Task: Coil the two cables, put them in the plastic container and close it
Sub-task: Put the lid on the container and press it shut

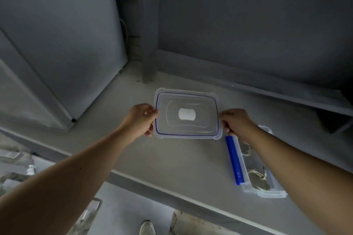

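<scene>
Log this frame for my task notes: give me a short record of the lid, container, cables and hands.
lid: clear with blue seal, held by its short ends, off the container
left hand: grips the lid's left end
right hand: grips the lid's right end
container: open, on the ledge, partly hidden by the right forearm
clip: blue, along the container's left side
cables: pale, lying inside the container; count unclear
step left: set the lid on and close
</scene>
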